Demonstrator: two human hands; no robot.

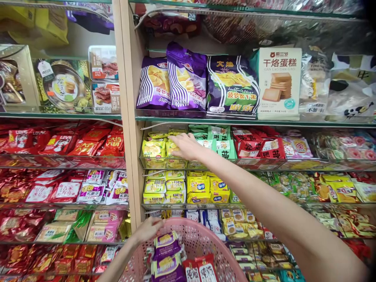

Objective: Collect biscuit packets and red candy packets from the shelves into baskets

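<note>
My left hand (149, 228) is closed on the rim of a pink perforated plastic basket (216, 239) at the bottom centre. Inside the basket lie purple snack packets (168, 268) and red-and-white packets (202, 269). My right hand (187, 146) reaches into a clear shelf bin and rests at a group of yellow snack packets (153, 149). Its fingers are stretched forward over the right-hand packets, with the fingertips partly hidden; no packet shows lifted in it. Green packets (222, 147) lie just to the right of this hand, partly behind the wrist.
A wooden upright (132, 156) divides the shelves. On the glass shelf above my right hand stand purple chip bags (188, 80) and a cake box (279, 84). Below are more yellow packets (199, 188). Red packets (85, 141) fill bins at left, behind clear front edges.
</note>
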